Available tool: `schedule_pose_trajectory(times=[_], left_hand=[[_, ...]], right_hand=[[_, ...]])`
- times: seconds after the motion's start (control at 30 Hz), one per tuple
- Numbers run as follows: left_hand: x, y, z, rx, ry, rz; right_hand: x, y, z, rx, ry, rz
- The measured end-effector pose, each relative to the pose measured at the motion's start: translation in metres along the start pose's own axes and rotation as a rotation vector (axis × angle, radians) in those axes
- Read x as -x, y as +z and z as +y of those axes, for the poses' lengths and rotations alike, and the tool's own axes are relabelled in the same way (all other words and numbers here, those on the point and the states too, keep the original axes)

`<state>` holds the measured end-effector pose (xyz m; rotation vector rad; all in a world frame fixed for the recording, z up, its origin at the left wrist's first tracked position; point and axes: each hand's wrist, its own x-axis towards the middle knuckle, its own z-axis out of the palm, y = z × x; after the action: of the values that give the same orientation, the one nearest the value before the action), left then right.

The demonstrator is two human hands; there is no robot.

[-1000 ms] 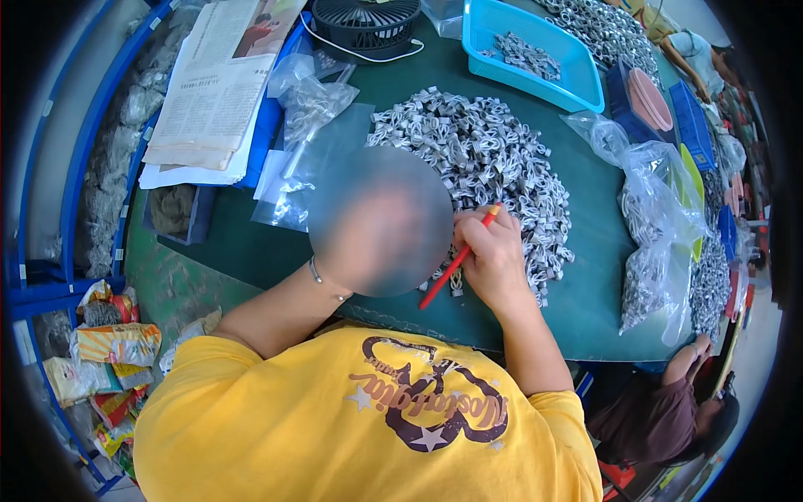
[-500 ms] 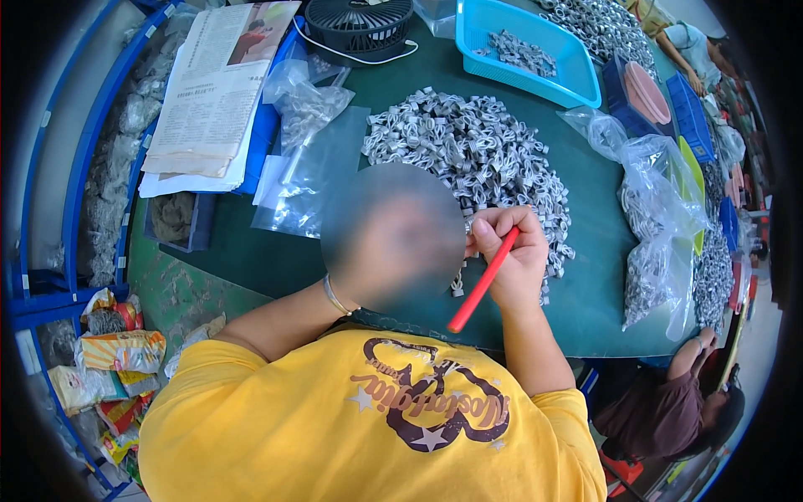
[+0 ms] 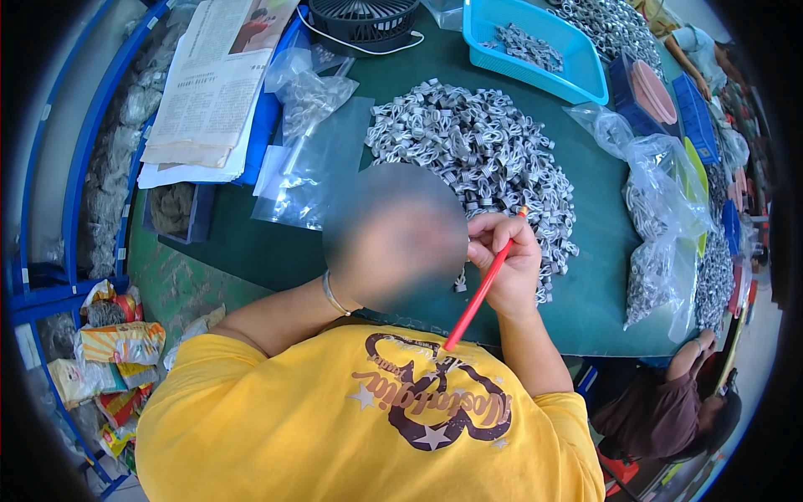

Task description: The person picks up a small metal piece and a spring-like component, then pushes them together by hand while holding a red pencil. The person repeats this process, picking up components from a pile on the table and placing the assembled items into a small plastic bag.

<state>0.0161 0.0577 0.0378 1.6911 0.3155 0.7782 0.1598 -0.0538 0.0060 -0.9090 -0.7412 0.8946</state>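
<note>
My right hand (image 3: 518,280) is closed, holding a slim red pen-like stick (image 3: 475,306) between thumb and fingers. The stick slants from a brass-coloured tip above the fingers down toward my yellow shirt. Opposite it is my left hand (image 3: 368,272), with a bangle at the wrist; a round blur covers its fingers and whatever they may hold. Just beyond both hands lies a large heap of small grey looped parts (image 3: 477,142), whose near edge reaches my right hand. A single grey part (image 3: 460,280) shows below the blur, between my hands.
On the green table (image 3: 595,276) stands a light-blue basket (image 3: 535,79) with grey parts. Bagged grey parts (image 3: 651,284) lie right; newspapers (image 3: 205,84), flat clear bags (image 3: 314,188) and a black fan (image 3: 364,25) lie left and far. Another person (image 3: 657,418) sits at right.
The red stick has tilted steeper in my right hand, its lower end nearer my shirt, and its brass-coloured tip now shows. Both hands stay in nearly the same place.
</note>
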Motion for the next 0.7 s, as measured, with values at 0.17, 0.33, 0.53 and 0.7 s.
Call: schedule_pose_trajectory(times=[0.17,0.33,0.53,0.7], left_hand=[[0.006,0.001,-0.002,0.073,-0.171,0.050],[0.004,-0.005,-0.011,-0.325,0.067,-0.094],[-0.006,0.000,-0.012,-0.088,0.052,-0.293],[0.004,-0.014,-0.027,-0.122,-0.056,-0.228]], right_hand=[[0.000,0.008,-0.004,0.223,-0.252,0.032],[0.003,0.017,-0.012,0.366,-0.437,0.050],[-0.003,0.023,-0.022,0.697,-0.601,-0.212],[-0.024,0.015,-0.017,0.835,-0.521,0.010]])
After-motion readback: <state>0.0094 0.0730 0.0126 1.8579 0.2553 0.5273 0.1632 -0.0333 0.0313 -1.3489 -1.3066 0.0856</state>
